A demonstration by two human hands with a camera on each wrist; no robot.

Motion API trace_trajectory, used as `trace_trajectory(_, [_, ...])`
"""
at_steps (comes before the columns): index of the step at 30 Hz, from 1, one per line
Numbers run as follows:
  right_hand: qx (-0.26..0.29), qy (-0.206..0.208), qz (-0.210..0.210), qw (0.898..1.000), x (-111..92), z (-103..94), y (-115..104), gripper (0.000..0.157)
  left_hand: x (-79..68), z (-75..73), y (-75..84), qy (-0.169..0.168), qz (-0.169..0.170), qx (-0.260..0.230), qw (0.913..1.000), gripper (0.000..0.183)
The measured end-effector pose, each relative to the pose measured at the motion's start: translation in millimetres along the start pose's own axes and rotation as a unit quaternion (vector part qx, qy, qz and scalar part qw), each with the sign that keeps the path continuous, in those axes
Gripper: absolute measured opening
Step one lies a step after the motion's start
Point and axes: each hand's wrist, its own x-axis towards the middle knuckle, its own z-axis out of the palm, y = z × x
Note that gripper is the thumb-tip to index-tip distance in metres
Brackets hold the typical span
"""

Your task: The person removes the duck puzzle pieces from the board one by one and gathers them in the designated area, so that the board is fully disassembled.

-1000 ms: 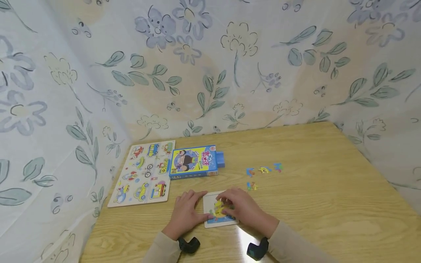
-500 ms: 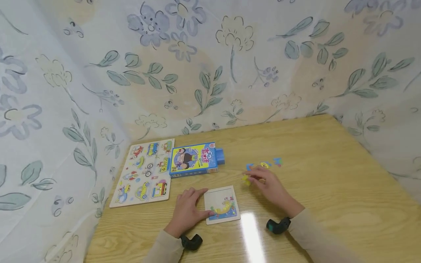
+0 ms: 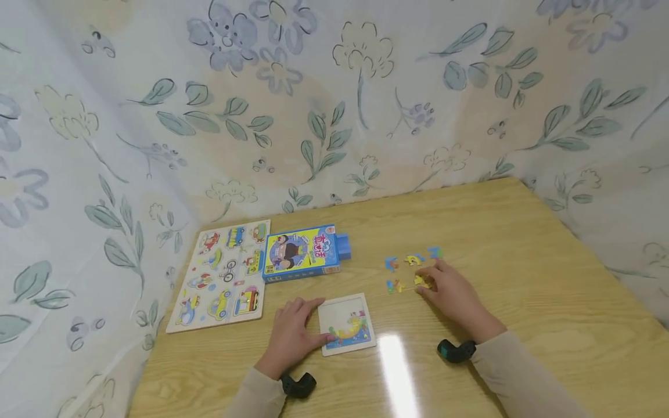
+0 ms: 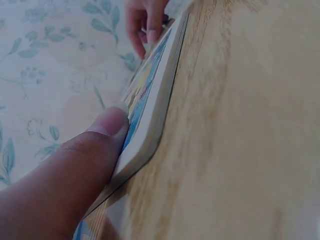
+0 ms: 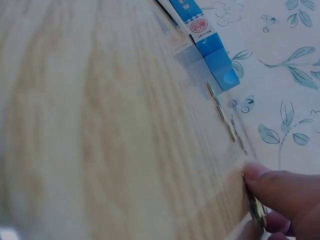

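Observation:
The small jigsaw board [image 3: 347, 350] lies on the table, its lower part filled with a yellow and blue sea picture and its upper part bare. My left hand [image 3: 292, 337] spans its left side, the thumb pressing on the lower left corner and the index fingertip at the upper left corner. In the left wrist view the thumb [image 4: 107, 122] lies flat over the frame's edge. To the right, my right hand [image 3: 457, 296] pinches a yellow jigsaw piece [image 3: 422, 281] between thumb and fingers, close over the table. Other loose pieces lie around it, including a blue-and-yellow one [image 3: 395, 286].
Behind the loose pieces is a yellow-arched piece [image 3: 413, 259], with blue ones [image 3: 391, 263] beside it. A blue and yellow card box [image 3: 302, 254] lies at the back, with a blue tray [image 3: 343, 247] sticking out. A wooden vehicle puzzle [image 3: 222, 273] lies at left. A floral cloth [image 3: 334, 116] hangs behind.
My right hand has gone from over the board to the loose pieces at right, carrying the yellow piece. Less yellow shows on the board. My left hand has kept its place on the board.

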Motion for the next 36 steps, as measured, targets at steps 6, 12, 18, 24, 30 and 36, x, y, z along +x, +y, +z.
trace_trajectory(6, [-0.021,0.026,-0.001,0.999,3.1,11.7,-3.6,0.045,-4.2,2.1,-2.3,0.010,-0.003,0.003,0.9999,0.087])
trace_trajectory(12, [-0.008,0.038,0.007,0.999,2.1,16.0,0.0,0.050,-2.2,4.3,-1.3,0.007,0.002,0.001,1.0000,0.086])
trace_trajectory(18, [-0.016,0.122,-0.087,0.989,-1.0,21.7,-21.5,0.038,0.6,5.2,1.3,0.004,0.004,0.003,1.0000,0.086])
trace_trajectory(24, [-0.061,0.008,-0.216,0.974,-10.3,48.1,-64.3,0.045,0.7,3.3,2.1,0.004,0.009,0.009,0.9999,0.084])
trace_trajectory(30, [-0.057,-0.063,-0.205,0.975,-17.6,61.8,-81.4,0.042,0.6,1.5,2.0,-0.002,0.005,0.021,0.9998,0.083])
trace_trajectory(36, [0.024,-0.038,-0.206,0.978,-15.5,65.1,-82.5,0.029,-0.7,-1.1,2.8,-0.004,0.003,0.025,0.9997,0.083])
